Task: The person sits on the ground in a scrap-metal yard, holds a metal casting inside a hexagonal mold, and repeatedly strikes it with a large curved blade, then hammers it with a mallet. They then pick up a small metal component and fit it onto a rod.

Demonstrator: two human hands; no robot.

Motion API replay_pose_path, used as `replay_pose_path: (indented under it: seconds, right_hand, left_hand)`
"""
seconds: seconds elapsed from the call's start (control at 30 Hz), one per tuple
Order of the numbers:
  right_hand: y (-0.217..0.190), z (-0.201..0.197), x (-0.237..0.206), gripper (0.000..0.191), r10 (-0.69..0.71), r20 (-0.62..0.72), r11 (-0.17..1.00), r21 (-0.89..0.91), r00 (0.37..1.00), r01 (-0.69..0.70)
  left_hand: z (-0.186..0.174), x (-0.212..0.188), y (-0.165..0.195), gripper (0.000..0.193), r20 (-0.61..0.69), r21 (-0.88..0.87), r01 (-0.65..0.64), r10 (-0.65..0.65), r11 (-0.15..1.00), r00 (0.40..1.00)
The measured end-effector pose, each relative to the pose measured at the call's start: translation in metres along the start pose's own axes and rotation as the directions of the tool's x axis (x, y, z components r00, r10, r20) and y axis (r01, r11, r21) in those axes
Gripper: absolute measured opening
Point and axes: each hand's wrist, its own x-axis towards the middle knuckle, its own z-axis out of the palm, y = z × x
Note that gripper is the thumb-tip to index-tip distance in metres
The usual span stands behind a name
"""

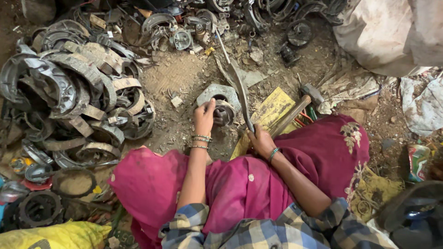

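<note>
Underfoot, oily dirt floor (184, 78) strewn with brake shoes (78, 92).

Left hand (203, 117) reaches forward, fingers curled — right hand (261, 140) seemingly fisted.

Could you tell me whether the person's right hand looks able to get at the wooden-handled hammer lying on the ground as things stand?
Probably yes: the wooden-handled hammer lies just beside the right hand with nothing over it, though that hand grips a long metal blade.
</note>
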Motion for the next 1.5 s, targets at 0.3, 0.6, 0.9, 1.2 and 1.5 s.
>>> replay_pose_path:
  seconds: [0.3, 0.6, 0.9, 1.2, 1.5]
  right_hand:
    - [0.006, 0.003, 0.003, 0.035, -0.108, -0.011, 0.989, -0.105, 0.994, 0.107]
    - [-0.004, -0.002, 0.0, 0.035, -0.023, 0.054, 0.995, -0.091, 0.998, 0.028]
    - [0.001, 0.002, 0.003, 0.036, -0.17, -0.019, 0.98, -0.104, 0.985, 0.167]
    - [-0.003, 0.0, 0.002, 0.037, -0.15, -0.011, 0.986, -0.079, 0.989, 0.149]
    - [-0.006, -0.001, 0.001, 0.037, -0.173, -0.034, 0.978, -0.121, 0.984, 0.168]
  left_hand:
    - [0.019, 0.0, -0.005, 0.057, -0.06, 0.116, -0.097, 0.105, 0.988, 0.993]
    - [0.022, -0.016, -0.004, 0.074, 0.075, 0.56, -0.218, 0.213, 0.799, 0.974]
    - [0.017, -0.031, -0.014, 0.07, 0.198, 0.772, -0.383, 0.38, 0.508, 0.903]
    - [0.019, -0.042, -0.013, 0.04, 0.05, 0.864, -0.177, 0.27, 0.47, 0.962]
    - [0.029, -0.052, -0.004, 0.033, 0.082, 0.722, -0.386, 0.484, 0.574, 0.871]
